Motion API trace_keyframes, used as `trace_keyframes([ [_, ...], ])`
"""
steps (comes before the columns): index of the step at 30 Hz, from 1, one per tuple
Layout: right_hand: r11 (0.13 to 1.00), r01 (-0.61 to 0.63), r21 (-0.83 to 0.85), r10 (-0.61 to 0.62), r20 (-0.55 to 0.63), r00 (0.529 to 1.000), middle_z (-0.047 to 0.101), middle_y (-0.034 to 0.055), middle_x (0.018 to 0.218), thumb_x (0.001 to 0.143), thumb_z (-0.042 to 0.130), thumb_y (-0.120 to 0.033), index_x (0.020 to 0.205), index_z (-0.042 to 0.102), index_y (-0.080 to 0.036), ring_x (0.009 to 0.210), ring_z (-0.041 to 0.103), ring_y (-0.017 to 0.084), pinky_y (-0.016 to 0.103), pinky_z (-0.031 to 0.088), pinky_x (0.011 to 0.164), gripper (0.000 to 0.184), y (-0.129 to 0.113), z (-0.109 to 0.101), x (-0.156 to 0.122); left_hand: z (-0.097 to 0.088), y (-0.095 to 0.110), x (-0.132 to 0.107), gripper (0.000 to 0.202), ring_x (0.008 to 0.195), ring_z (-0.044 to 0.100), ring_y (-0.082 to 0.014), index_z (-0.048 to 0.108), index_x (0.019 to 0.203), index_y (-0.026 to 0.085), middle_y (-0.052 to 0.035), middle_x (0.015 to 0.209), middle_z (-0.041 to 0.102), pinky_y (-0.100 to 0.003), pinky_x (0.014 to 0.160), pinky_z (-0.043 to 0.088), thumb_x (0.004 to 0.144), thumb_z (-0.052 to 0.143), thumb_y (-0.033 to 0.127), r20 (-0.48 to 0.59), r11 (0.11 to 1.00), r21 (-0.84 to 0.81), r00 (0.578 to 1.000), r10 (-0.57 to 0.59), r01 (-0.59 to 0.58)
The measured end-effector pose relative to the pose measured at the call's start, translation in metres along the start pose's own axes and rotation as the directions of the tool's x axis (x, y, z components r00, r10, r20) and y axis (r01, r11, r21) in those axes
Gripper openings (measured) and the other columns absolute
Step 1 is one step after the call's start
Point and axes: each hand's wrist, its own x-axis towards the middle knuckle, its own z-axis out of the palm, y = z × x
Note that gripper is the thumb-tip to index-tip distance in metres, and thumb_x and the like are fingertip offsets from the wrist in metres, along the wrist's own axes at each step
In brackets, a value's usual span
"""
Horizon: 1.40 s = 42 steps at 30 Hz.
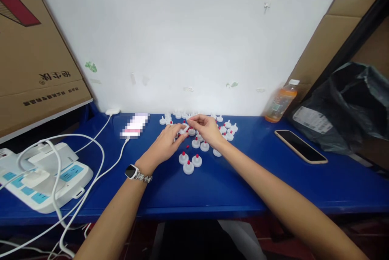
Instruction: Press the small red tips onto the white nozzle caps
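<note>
My left hand is closed on a white nozzle cap, which lies tilted between thumb and fingers. My right hand pinches at the narrow end of that cap; what sits between its fingertips is too small to make out. Just in front, several white caps with red tips stand upright on the blue table. One loose red tip lies below my hands. Behind them, white caps without red tips are gathered, partly hidden by my fingers.
A phone, an orange drink bottle and a dark plastic bag are on the right. To the left lie a power strip with looping white cables and a pixelated phone-like object. A white wall rises behind the table.
</note>
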Motion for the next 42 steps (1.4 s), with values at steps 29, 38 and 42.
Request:
trace_keyframes([
  [29, 0.979, -0.021, 0.201, -0.015, 0.180, 0.984, 0.055, -0.0044, 0.058, 0.063, 0.085, -0.055, 0.066, 0.051, -0.020, 0.055, 0.043, 0.009, 0.026, 0.033, 0.055, 0.049, -0.022, 0.004, -0.004, 0.002, 0.018, -0.002, 0.051, 0.115, 0.060, -0.0262, 0.031, 0.145, 0.016, -0.0151, 0.126, 0.058, -0.046, 0.102, 0.046, 0.105, 0.028, 0.047, -0.071, 0.985, -0.174, 0.998, -0.001, -0.012],
  [38, 0.995, 0.101, -0.026, -0.093, 0.222, 0.971, 0.056, -0.0039, 0.061, 0.076, 0.075, -0.050, 0.071, 0.050, -0.021, 0.055, 0.045, 0.010, 0.026, 0.035, 0.055, 0.038, -0.021, -0.004, 0.014, 0.007, 0.009, 0.004, 0.071, 0.127, 0.054, -0.0282, 0.000, 0.160, 0.020, -0.0171, 0.145, 0.048, -0.047, 0.106, 0.043, 0.103, 0.029, 0.052, -0.036, 0.990, -0.123, 0.997, -0.071, 0.067],
  [42, 0.898, 0.184, -0.399, -0.175, 0.058, 0.983, 0.055, -0.0038, 0.059, 0.081, 0.067, -0.031, 0.070, 0.051, -0.020, 0.056, 0.049, 0.011, 0.025, 0.037, 0.056, 0.021, -0.006, -0.018, 0.048, -0.001, -0.002, 0.004, 0.064, 0.119, 0.055, -0.0264, 0.021, 0.156, 0.018, -0.0145, 0.133, 0.055, -0.045, 0.102, 0.045, 0.102, 0.036, 0.049, -0.120, 0.992, 0.006, 0.985, -0.126, 0.128],
])
